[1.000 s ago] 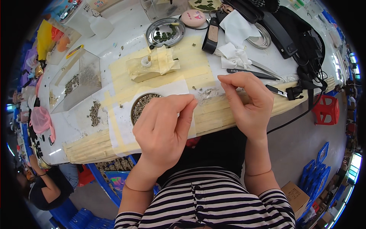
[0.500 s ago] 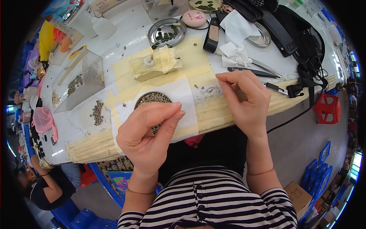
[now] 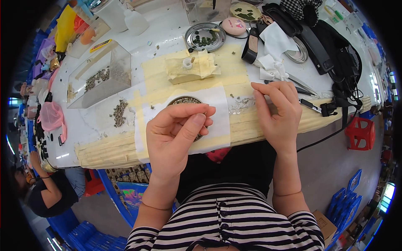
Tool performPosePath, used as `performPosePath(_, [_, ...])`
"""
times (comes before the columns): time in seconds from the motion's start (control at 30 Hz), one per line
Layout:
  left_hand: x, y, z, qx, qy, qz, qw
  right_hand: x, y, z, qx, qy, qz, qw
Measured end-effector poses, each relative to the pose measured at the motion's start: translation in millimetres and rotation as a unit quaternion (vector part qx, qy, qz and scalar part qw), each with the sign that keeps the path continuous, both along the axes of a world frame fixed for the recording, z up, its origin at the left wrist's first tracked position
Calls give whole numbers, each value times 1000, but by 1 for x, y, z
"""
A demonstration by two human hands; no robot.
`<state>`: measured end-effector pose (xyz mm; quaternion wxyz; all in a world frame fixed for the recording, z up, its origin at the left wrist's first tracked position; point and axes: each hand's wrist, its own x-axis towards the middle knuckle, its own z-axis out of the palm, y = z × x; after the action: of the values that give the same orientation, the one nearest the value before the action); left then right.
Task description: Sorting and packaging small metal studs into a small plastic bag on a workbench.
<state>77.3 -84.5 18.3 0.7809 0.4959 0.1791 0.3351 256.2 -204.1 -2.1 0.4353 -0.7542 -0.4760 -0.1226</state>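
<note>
Lying at nine o'clock from a round dish (image 3: 184,97) of small metal bits, a pink mesh bag (image 3: 51,116) sits at the far left of the white table (image 3: 165,35). Next, toward ten o'clock, stands a clear bin (image 3: 121,75) with more such bits inside, and nearer the dish, back at nine, a loose pile (image 3: 120,113) of them rests on the tabletop. The dish itself is on a white sheet (image 3: 220,119) at the table's near edge, its lower part hidden by the left hand (image 3: 172,134) held over it. That hand's thumb and index finger are together; I cannot tell whether something tiny is pinched there. Beyond, at twelve o'clock, is a block (image 3: 192,73) wrapped in pale yellow tape, with a small white cup (image 3: 187,63) on top; just past twelve, a metal plate (image 3: 220,39) carries dark green pieces. A pink oval case (image 3: 233,26) sits at one o'clock, and crumpled white tissue (image 3: 271,68) at two. At three o'clock hovers the right hand (image 3: 281,109), thumb and index finger meeting at their tips, with anything between them too small to make out. Beyond it lies a silver pointed tool (image 3: 304,85), and farther right, on the floor, a red stool (image 3: 361,134).
</note>
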Motion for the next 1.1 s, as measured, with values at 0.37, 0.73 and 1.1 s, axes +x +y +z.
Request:
performPosePath(0.37, [-3, -12, 4, 63, 15, 7, 998, -37, -9, 28, 87, 9, 97, 991])
performPosePath(0.73, [-2, -20, 4, 132, 67, 7, 989, -48, 6, 18, 89, -35, 122, 988])
performPosePath(1.1, [-2, -22, 2, 104, 78, 13, 991, -48, 6, 13, 93, 191, 166, 963])
